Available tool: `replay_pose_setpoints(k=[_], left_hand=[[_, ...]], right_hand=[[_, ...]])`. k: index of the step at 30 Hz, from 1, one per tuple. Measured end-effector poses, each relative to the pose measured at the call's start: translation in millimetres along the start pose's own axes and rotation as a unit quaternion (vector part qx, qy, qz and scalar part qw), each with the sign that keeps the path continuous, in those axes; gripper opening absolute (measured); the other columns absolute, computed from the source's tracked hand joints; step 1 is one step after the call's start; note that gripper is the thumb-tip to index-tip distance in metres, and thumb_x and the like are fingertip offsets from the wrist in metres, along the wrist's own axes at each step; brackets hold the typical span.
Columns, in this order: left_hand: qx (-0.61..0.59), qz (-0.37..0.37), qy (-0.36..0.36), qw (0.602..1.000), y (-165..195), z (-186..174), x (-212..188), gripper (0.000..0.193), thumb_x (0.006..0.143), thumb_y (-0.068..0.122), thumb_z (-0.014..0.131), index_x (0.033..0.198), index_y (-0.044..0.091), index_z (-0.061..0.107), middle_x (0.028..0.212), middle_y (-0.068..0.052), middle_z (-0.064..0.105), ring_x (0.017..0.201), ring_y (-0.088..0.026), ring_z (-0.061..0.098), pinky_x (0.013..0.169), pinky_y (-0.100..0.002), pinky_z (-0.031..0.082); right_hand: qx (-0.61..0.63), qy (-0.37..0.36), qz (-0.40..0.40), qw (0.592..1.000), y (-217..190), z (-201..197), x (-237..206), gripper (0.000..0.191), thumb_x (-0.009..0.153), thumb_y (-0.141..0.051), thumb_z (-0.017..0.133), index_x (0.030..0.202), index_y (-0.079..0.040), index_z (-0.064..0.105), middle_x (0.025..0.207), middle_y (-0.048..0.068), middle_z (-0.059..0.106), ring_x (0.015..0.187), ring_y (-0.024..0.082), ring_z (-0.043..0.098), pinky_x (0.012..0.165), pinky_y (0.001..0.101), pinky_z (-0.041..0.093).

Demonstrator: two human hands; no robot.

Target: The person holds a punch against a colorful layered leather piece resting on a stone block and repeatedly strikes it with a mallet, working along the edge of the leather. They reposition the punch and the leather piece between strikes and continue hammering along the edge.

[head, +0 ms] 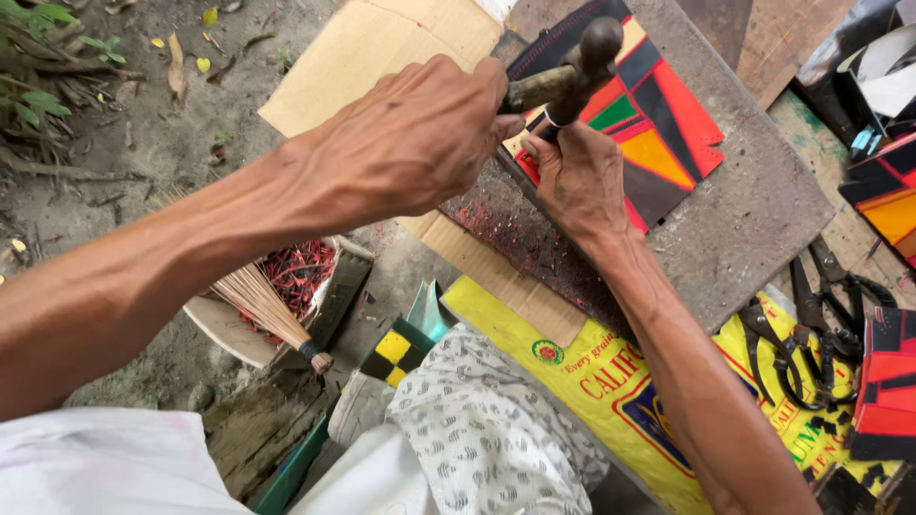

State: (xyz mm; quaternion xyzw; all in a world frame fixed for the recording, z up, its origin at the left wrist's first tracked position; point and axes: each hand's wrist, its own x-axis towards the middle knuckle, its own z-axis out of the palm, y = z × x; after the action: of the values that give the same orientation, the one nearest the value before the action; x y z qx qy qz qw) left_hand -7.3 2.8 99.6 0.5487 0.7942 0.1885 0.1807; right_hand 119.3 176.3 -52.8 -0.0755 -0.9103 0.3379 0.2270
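Note:
My left hand [410, 143] is closed around the wooden handle of a hammer [572, 72], whose dark head hangs over a colourful patchwork piece [658, 124] of red, orange, green and black shapes. My right hand [582, 181] rests on the near edge of that piece and pinches a small upright tool [553, 119] just under the hammer head; my fingers hide most of it. The piece lies on a grey stone slab [754, 210], with red and dark scraps scattered on the slab's left part.
Cardboard [382, 48] lies under the slab's left side, and a yellow printed sack [592, 381] in front. Black scissors [811, 334] and stacked coloured pieces [883, 381] sit at the right. A small broom [272, 315] rests on a scoop of red scraps [305, 272] at the left.

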Motion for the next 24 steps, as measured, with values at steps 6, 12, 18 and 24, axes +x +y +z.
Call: replay_pose_setpoints(k=[6, 12, 18, 24], left_hand=[[-0.092, 0.148, 0.208, 0.962, 14, -25, -2, 0.016, 0.111, 0.015, 0.05, 0.117, 0.0, 0.052, 0.075, -0.02, 0.061, 0.057, -0.033, 0.058, 0.053, -0.044, 0.042], [-0.016, 0.155, 0.16, 0.975, 13, -5, -1, 0.022, 0.11, 0.021, 0.053, 0.111, -0.001, 0.053, 0.069, -0.022, 0.058, 0.053, -0.037, 0.053, 0.05, -0.048, 0.037], [-0.019, -0.08, -0.007, 0.997, -23, 24, -8, 0.041, 0.108, 0.036, 0.046, 0.097, -0.003, 0.05, 0.061, -0.023, 0.056, 0.05, -0.042, 0.055, 0.051, -0.055, 0.043], [-0.013, -0.03, -0.01, 0.999, -46, 53, -9, 0.045, 0.109, 0.035, 0.048, 0.092, -0.006, 0.051, 0.062, -0.022, 0.057, 0.052, -0.04, 0.055, 0.051, -0.053, 0.044]], right_hand=[[-0.015, 0.006, 0.008, 1.0, 0, 1, 2, 0.013, 0.101, -0.014, 0.07, 0.097, -0.002, 0.066, 0.078, 0.017, 0.063, 0.07, 0.034, 0.065, 0.065, 0.043, 0.049], [-0.005, 0.02, 0.006, 1.0, 2, 4, 0, 0.012, 0.101, -0.013, 0.069, 0.098, -0.002, 0.065, 0.08, 0.017, 0.064, 0.072, 0.035, 0.066, 0.065, 0.0424, 0.05], [-0.016, 0.023, 0.013, 1.0, 2, 3, -4, 0.014, 0.099, -0.013, 0.072, 0.101, -0.001, 0.066, 0.083, 0.02, 0.065, 0.076, 0.038, 0.066, 0.066, 0.0448, 0.051], [-0.005, 0.057, 0.038, 0.998, -1, 7, -8, 0.013, 0.102, -0.011, 0.071, 0.097, 0.0, 0.065, 0.08, 0.018, 0.069, 0.071, 0.029, 0.071, 0.063, 0.0401, 0.053]])
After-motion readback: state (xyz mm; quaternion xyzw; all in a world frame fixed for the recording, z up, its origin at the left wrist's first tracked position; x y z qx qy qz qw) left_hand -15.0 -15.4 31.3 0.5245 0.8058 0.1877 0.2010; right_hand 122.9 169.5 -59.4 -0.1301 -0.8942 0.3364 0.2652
